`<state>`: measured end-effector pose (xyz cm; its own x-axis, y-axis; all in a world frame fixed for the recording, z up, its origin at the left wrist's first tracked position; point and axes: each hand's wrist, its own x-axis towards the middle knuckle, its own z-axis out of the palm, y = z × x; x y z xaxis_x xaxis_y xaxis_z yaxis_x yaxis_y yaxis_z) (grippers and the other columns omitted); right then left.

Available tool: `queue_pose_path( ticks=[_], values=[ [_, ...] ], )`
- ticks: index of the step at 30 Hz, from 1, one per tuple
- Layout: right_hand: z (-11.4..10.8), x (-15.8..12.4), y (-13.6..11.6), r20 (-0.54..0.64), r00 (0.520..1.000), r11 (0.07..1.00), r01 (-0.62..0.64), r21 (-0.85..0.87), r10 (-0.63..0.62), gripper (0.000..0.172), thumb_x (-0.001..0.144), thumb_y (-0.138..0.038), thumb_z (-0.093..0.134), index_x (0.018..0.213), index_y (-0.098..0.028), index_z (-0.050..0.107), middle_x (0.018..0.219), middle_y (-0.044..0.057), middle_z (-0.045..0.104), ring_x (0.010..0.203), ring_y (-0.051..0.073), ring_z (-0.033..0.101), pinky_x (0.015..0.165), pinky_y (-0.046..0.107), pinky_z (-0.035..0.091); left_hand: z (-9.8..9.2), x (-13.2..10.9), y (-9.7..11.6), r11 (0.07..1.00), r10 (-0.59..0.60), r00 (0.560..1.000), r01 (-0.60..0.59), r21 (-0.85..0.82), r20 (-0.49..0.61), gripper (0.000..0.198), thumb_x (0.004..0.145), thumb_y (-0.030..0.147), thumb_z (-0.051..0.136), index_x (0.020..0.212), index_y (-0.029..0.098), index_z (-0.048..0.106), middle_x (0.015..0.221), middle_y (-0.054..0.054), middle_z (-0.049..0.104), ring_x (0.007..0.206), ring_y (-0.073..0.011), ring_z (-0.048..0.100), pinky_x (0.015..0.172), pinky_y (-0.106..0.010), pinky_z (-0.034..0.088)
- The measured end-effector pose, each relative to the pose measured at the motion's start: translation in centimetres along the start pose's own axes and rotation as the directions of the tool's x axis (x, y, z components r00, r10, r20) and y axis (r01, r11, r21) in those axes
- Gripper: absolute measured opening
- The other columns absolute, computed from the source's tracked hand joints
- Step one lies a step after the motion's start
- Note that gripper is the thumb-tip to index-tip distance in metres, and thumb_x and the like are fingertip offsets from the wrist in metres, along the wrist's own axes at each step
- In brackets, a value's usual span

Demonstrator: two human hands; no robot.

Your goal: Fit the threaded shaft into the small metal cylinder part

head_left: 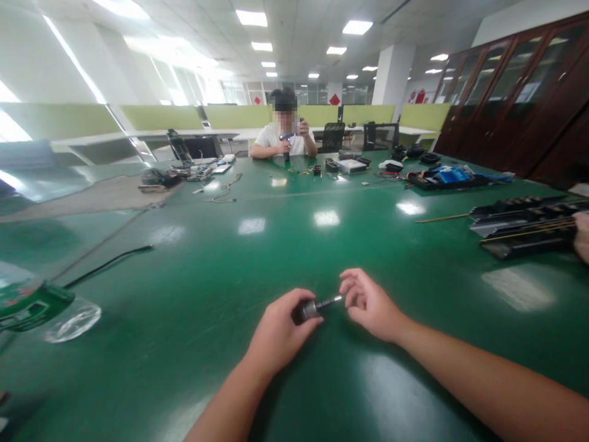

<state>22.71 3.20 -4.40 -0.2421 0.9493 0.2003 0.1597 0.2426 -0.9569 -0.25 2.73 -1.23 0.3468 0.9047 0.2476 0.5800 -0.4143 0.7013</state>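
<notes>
My left hand (284, 325) is closed round a small cylindrical metal motor-like part (310, 309), held between thumb and fingers just above the green table (193, 307). A thin, dark, ridged shaft with a bright silver tip sticks out of the part toward the right. Just past that tip is my right hand (370, 304), its fingers loosely curled and the thumb apart from them. Nothing can be seen in it, and a narrow gap separates it from the shaft. The far end of the part is hidden in my left palm.
A plastic bottle (37, 304) lies at the left, near a black cable (110, 266). At the right, another person's hand (582, 236) touches black rails (529, 236). Across the table a person (262, 144) holds a dark tool. Electronic parts (352, 164) lie along the far side.
</notes>
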Motion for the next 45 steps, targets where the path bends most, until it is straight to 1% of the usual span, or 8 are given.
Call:
queue_pose_path(
  ticks=[2, 5, 9, 13, 20, 31, 40, 45],
  values=[
    [0.2, -0.3, -0.2, 0.039, 0.999, 0.993, 0.027, -0.111, -0.023, 0.058, 0.069, -0.006, 0.058, 0.123, -0.023, 0.046, 0.101, 0.003, 0.058, 0.073, 0.013, 0.058, 0.061, 0.024, 0.043, 0.0, -0.1, 0.3, 1.0, 0.014, 1.0, -0.014, 0.018, 0.02, 0.025, 0.078, 0.02, 0.075, 0.101, 0.022, 0.067, 0.098, -0.002, 0.071, 0.09, -0.0192, 0.065, 0.082, -0.032, 0.05],
    [0.3, -1.0, -0.7, 0.076, 0.993, 0.959, 0.103, -0.263, -0.086, 0.051, 0.07, -0.004, 0.061, 0.117, -0.023, 0.054, 0.099, 0.001, 0.061, 0.08, 0.015, 0.059, 0.073, 0.028, 0.046, 0.2, -0.2, 0.7, 0.999, 0.036, 0.995, -0.039, 0.034, 0.089, 0.024, 0.079, 0.019, 0.075, 0.101, 0.023, 0.068, 0.097, -0.001, 0.071, 0.089, -0.0188, 0.065, 0.081, -0.031, 0.049],
    [0.4, -1.4, -1.4, 0.062, 0.991, 0.932, 0.133, -0.336, -0.119, 0.039, 0.073, -0.007, 0.065, 0.109, -0.022, 0.06, 0.097, 0.001, 0.061, 0.082, 0.016, 0.058, 0.076, 0.029, 0.046, 0.5, -0.4, 1.1, 0.998, 0.04, 0.991, -0.045, 0.033, 0.128, 0.023, 0.081, 0.023, 0.074, 0.104, 0.025, 0.068, 0.099, -0.001, 0.071, 0.09, -0.0188, 0.066, 0.082, -0.03, 0.049],
    [0.4, -1.3, -1.7, 0.064, 0.989, 0.929, 0.148, -0.34, -0.134, 0.034, 0.074, -0.007, 0.067, 0.105, -0.021, 0.063, 0.097, 0.002, 0.062, 0.087, 0.018, 0.059, 0.077, 0.03, 0.047, 0.5, -0.3, 1.1, 0.999, 0.039, 0.989, -0.041, 0.011, 0.145, 0.022, 0.084, 0.027, 0.072, 0.105, 0.024, 0.068, 0.101, -0.002, 0.072, 0.092, -0.0195, 0.066, 0.083, -0.031, 0.049],
    [0.6, -1.1, -1.9, 0.072, 0.991, 0.941, 0.129, -0.314, -0.112, 0.027, 0.076, -0.008, 0.068, 0.1, -0.021, 0.066, 0.095, 0.002, 0.064, 0.085, 0.017, 0.06, 0.074, 0.028, 0.048, 0.4, 0.0, 0.9, 0.998, 0.06, 0.986, -0.056, -0.027, 0.158, 0.02, 0.085, 0.027, 0.07, 0.105, 0.025, 0.069, 0.1, -0.001, 0.072, 0.091, -0.0178, 0.066, 0.082, -0.029, 0.049],
    [0.4, -0.8, -2.1, 0.112, 0.986, 0.935, 0.154, -0.32, -0.125, 0.008, 0.084, -0.02, 0.07, 0.091, -0.02, 0.074, 0.087, 0.003, 0.068, 0.082, 0.017, 0.063, 0.075, 0.029, 0.047, 0.8, -0.2, 0.2, 0.994, 0.106, 0.983, -0.109, 0.011, 0.148, 0.024, 0.086, 0.029, 0.071, 0.109, 0.025, 0.068, 0.106, -0.003, 0.072, 0.097, -0.0195, 0.067, 0.088, -0.031, 0.051],
    [0.3, -0.9, -1.9, 0.123, 0.981, 0.922, 0.182, -0.341, -0.148, 0.012, 0.08, -0.015, 0.07, 0.09, -0.019, 0.074, 0.086, 0.003, 0.069, 0.08, 0.017, 0.063, 0.073, 0.029, 0.048, 0.7, 0.0, 0.9, 0.991, 0.135, 0.982, -0.131, -0.034, 0.13, 0.019, 0.086, 0.028, 0.07, 0.104, 0.023, 0.07, 0.1, -0.004, 0.072, 0.091, -0.0178, 0.066, 0.084, -0.029, 0.052],
    [0.2, -0.8, -1.7, 0.125, 0.983, 0.929, 0.167, -0.331, -0.133, 0.011, 0.081, -0.015, 0.071, 0.09, -0.019, 0.075, 0.086, 0.003, 0.069, 0.08, 0.017, 0.063, 0.073, 0.029, 0.047, 0.8, -0.1, 1.0, 0.995, 0.094, 0.989, -0.088, -0.05, 0.118, 0.02, 0.085, 0.026, 0.071, 0.105, 0.023, 0.07, 0.1, -0.002, 0.072, 0.092, -0.0174, 0.066, 0.084, -0.029, 0.051]
  ],
)
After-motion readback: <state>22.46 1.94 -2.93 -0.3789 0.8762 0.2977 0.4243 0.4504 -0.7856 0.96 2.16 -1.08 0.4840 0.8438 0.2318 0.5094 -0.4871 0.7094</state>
